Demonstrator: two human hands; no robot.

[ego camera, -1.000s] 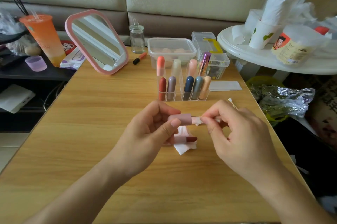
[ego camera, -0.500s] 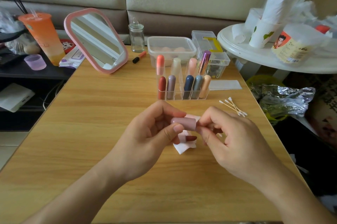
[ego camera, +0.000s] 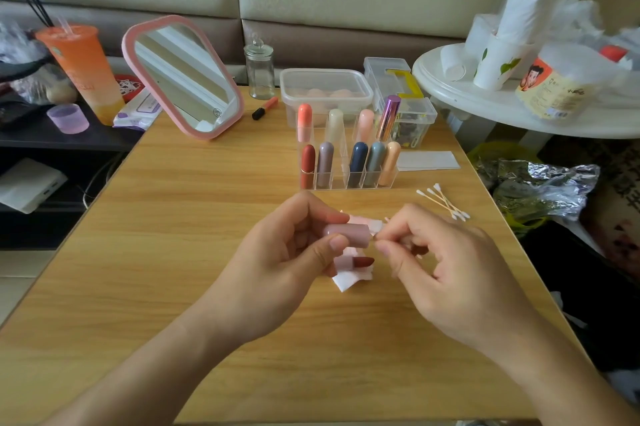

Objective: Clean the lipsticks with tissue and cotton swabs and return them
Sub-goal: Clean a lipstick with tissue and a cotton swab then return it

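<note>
Lipstick cap [ego camera: 348, 233]: dusty pink, lying sideways in the air at frame centre, open end facing right.
Left hand [ego camera: 284, 273]: thumb and forefinger curled round the cap, gripping it; other fingers tucked under.
Right hand [ego camera: 446, 269]: thumb and forefinger pinch a small piece of tissue [ego camera: 375, 226] right at the cap's mouth; possibly a swab stick in there too, too small to tell.
Open lipstick [ego camera: 358, 262]: pink base, dark red bullet exposed, lying flat just below the cap, tip pointing right, partly hidden by the left thumb.
Table tissue [ego camera: 346, 282]: white, crumpled, under the open lipstick.
Organizer [ego camera: 341, 171]: clear, upper centre of the table; nine capped lipsticks upright in two rows, one front slot between the grey-purple and navy ones holds nothing.
Cotton swabs [ego camera: 445, 200]: loose bunch on the table, right of the organizer, above the right hand.
Table [ego camera: 173, 252]: light wood, fills most of the frame.
Mirror [ego camera: 183, 75]: pink frame, tilted back, upper left.
Orange cup [ego camera: 81, 69]: far upper left, off the table.
Plastic box [ego camera: 325, 89]: clear, lidded, behind the organizer.
Glass jar [ego camera: 259, 70]: small, between the mirror and the box.
</note>
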